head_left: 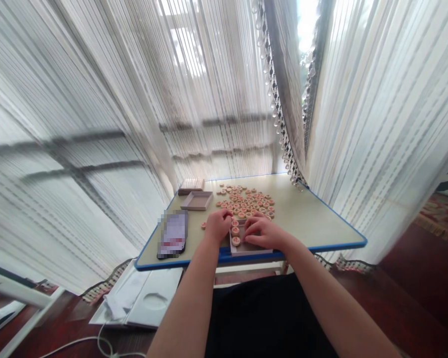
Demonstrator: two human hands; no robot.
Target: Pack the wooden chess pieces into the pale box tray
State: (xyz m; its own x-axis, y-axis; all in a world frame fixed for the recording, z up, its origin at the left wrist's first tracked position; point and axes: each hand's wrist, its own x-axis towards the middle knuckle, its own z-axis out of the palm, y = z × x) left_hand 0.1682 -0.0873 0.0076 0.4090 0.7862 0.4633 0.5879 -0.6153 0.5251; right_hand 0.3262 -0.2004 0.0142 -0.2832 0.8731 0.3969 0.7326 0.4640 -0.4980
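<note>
In the head view, the left hand (219,224) is curled at the left side of an open shallow box (252,252), its fingertips by the far end of a short column of round pieces (235,232); whether it pinches one cannot be told. The right hand (263,231) is bent over the box's inside with fingers pointing down and inward, and whether anything sits between thumb and fingers cannot be told either. The column, marked in red, runs along the box's left wall, between the two hands. The box lies at the table's near edge, below both hands. Just beyond the hands spreads a crowd of loose round pieces (248,205), some marked in red, and one single piece (203,225) lies just left of the left hand. Farther left and beyond that hand are a second shallow tray (197,201) and a pale block-like stack (191,185); left and nearer is a pixelated phone (173,236). To the right of the right hand extends bare tabletop (309,219) with a blue edge. White curtains (216,99) hang behind everything, and a white open case (149,301) lies below the table, left of the hands.
</note>
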